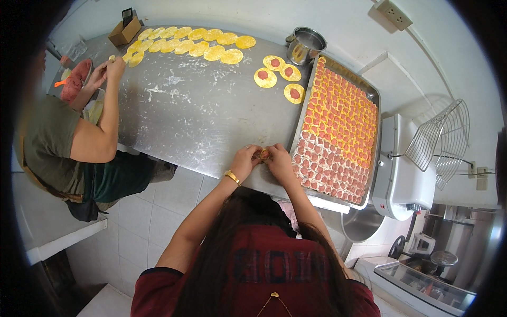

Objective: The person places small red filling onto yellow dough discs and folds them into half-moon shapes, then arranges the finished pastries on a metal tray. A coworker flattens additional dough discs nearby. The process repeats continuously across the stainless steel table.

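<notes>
My left hand and my right hand meet at the table's near edge. Between their fingertips they pinch a small open-topped dumpling, its reddish filling showing inside a yellow wrapper. Just right of my right hand lies a large metal tray packed with rows of open dumplings, yellow-wrapped at the far part and whitish at the near part. Beyond my hands, several yellow wrappers lie flat with a dab of pink meat filling, one of them a filled wrapper beside the tray.
Two rows of plain yellow wrappers line the far side of the flour-dusted steel table. A metal pot stands behind the tray. At left, a co-worker's hands work near a mound of pink meat. A white mixer stands right.
</notes>
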Available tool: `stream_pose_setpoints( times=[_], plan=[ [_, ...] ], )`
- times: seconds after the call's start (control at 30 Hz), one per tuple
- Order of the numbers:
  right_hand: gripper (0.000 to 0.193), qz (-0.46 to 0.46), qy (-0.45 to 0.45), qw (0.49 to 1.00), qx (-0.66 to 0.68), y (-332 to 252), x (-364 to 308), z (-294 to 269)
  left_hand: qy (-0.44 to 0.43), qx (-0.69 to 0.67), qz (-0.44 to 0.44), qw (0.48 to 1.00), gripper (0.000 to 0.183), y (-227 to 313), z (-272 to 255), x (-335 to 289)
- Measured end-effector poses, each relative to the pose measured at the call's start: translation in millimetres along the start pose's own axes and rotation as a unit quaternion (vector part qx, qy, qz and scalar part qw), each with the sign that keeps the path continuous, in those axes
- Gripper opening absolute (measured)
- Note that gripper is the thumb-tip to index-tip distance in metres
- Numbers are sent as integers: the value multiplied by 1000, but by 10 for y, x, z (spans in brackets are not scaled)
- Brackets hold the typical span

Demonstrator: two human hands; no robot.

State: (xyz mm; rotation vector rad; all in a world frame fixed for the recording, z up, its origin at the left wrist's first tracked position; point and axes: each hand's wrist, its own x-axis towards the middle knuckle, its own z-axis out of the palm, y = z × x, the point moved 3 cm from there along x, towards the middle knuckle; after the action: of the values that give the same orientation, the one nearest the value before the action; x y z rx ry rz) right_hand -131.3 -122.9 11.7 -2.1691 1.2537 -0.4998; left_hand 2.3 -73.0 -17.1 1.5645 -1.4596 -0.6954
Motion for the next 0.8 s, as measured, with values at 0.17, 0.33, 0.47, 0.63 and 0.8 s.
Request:
stream_pose_setpoints(
  times=[0.17,0.33,0.47,0.63,0.8],
  plan=[
    [27,-21,8,999,25,81,97,46,3,-33,-18,999,25,-16,18,74],
    [30,-20,-34,999,24,124,216,42,-9,-20,-12,1000,26,-34,6,149],
    [36,-93,-31,995,-18,25,130,5,-26,-21,-53,998,27,-88,-71,166],
    [35,-117,-92,987,-57,-28,108,50,-12,-8,-111,994,25,-270,-238,401],
    [32,-47,-33,990,132,201,217,-399,92,70,-102,988,19,-541,-175,1135]
  ],
)
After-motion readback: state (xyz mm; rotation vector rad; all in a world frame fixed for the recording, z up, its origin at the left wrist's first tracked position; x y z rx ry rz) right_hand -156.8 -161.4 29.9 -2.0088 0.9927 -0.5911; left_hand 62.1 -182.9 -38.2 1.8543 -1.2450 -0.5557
